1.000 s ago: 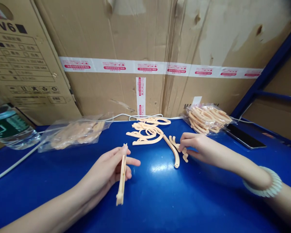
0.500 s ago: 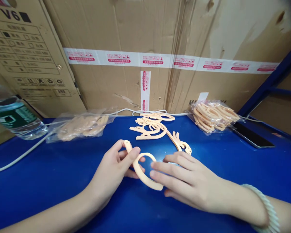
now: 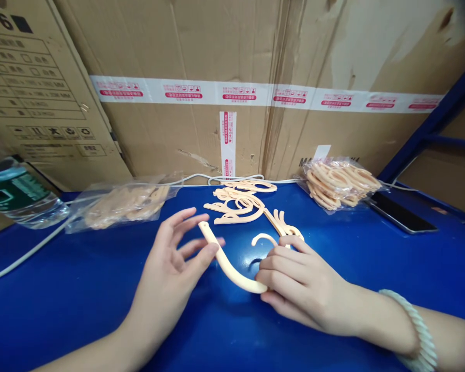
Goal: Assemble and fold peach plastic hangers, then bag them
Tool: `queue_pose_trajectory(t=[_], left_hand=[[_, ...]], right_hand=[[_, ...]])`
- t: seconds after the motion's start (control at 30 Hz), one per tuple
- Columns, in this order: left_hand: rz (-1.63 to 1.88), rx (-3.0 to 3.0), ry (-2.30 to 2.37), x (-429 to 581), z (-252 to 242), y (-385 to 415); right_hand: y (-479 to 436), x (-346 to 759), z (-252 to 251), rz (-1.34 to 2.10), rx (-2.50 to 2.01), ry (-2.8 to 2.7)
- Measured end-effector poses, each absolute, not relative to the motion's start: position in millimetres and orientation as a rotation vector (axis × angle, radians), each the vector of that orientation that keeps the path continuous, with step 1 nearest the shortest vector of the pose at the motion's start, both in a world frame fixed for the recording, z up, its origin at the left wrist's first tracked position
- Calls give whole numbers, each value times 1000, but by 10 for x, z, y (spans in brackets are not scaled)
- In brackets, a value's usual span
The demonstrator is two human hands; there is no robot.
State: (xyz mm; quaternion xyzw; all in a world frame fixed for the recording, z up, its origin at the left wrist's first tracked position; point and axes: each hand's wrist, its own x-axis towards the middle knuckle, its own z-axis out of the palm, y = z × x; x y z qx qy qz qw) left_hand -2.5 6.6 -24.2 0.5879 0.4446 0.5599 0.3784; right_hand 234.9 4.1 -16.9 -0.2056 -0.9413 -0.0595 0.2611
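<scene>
A cream plastic folding hanger [image 3: 232, 271] is held up between my hands, its smooth curved arm facing me. Its small hole shows at the upper left end. My left hand [image 3: 176, 253] pinches that arm loosely, thumb in front and a fingertip behind, with the other fingers spread. At the lower right end, my right hand [image 3: 306, 289] is closed around the hanger and hides the rest of it. Just above the right knuckles a cream hook [image 3: 264, 237] sticks out; its join is hidden. Beyond the hands lies a loose pile of similar hanger pieces [image 3: 240, 204].
Clear bags of cream pieces lie at left [image 3: 124, 204] and right [image 3: 339, 181]. A water bottle [image 3: 21, 194] stands far left, and a phone [image 3: 403, 213] lies at right. A white cable [image 3: 31, 256] runs along the blue table [image 3: 81, 289], with cardboard [image 3: 170, 139] behind.
My right hand has closed on the hanger's lower end, where its fingers were loose before. The hanger has turned, so its loop no longer shows. My left fingers have spread.
</scene>
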Motion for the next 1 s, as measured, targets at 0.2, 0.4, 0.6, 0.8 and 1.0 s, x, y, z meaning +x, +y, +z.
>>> queue_pose_trajectory(t=[0.2, 0.4, 0.6, 0.8, 1.0], left_hand=[[1113, 2720, 1016, -28, -299, -58], [1122, 2782, 1026, 75, -324, -122], [1029, 2734, 958, 70, -350, -131], [866, 2680, 890, 51, -352, -146], [819, 2687, 841, 48, -380, -177]], right_hand=[[38, 2318, -193, -239, -587, -2498], [-20, 2280, -203, -228, -578, -2488], [-58, 2271, -194, -224, -601, -2428], [-64, 2270, -179, -316, -609, -2407], [-74, 2269, -196, -289, -569, -2404]])
